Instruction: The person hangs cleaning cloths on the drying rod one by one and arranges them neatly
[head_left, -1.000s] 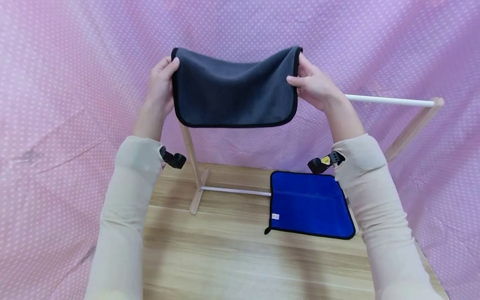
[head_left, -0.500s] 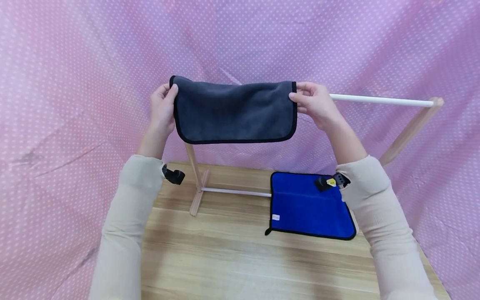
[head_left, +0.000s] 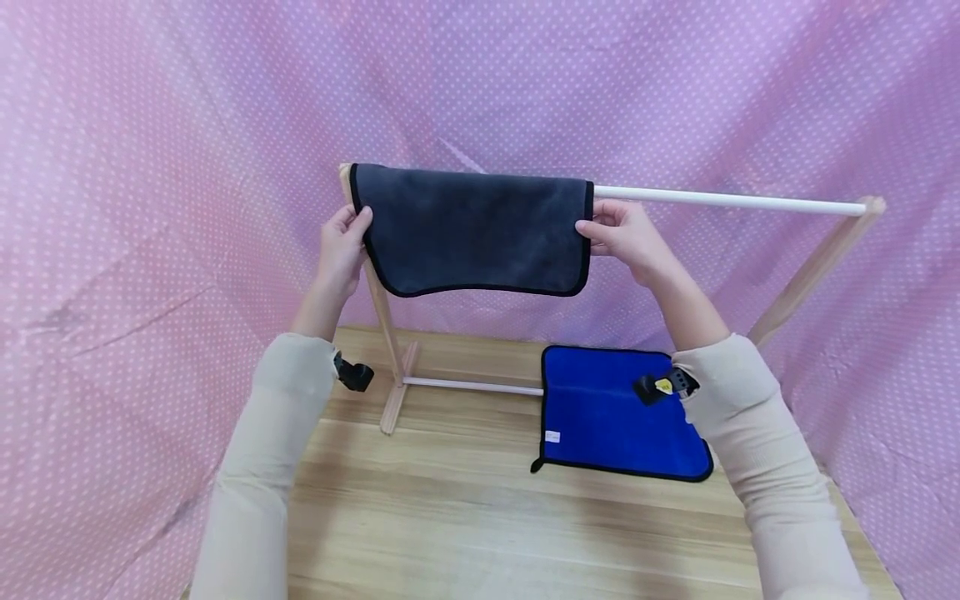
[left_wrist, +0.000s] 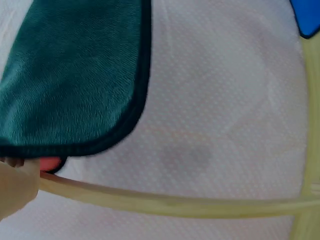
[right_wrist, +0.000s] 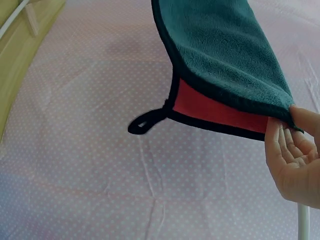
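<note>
A dark grey cloth (head_left: pixel 472 233) with black edging hangs over the left part of the rack's white top rail (head_left: pixel 727 199). My left hand (head_left: pixel 342 252) pinches its left edge between thumb and fingers, close to the wooden upright (head_left: pixel 384 321). On the other side, my right hand (head_left: pixel 632 243) pinches the right edge just below the rail. In the right wrist view, the cloth's back layer (right_wrist: pixel 220 107) shows a red inner face, and a black hanging loop (right_wrist: pixel 145 121) sticks out at its corner. Only part of my left hand (left_wrist: pixel 17 187) shows in the left wrist view.
A blue cloth (head_left: pixel 615 412) with black edging and a small white tag lies flat on the wooden table (head_left: pixel 450 517), over the rack's lower bar (head_left: pixel 472 386). The rack's right post (head_left: pixel 817 271) rises behind my right arm. Pink dotted fabric (head_left: pixel 525 75) surrounds the table.
Both hands have lowered the grey cloth onto the rail. Its sagging top edge now lies straight along the rail, and the rack's upper left end has come into view. The blue cloth has stayed put.
</note>
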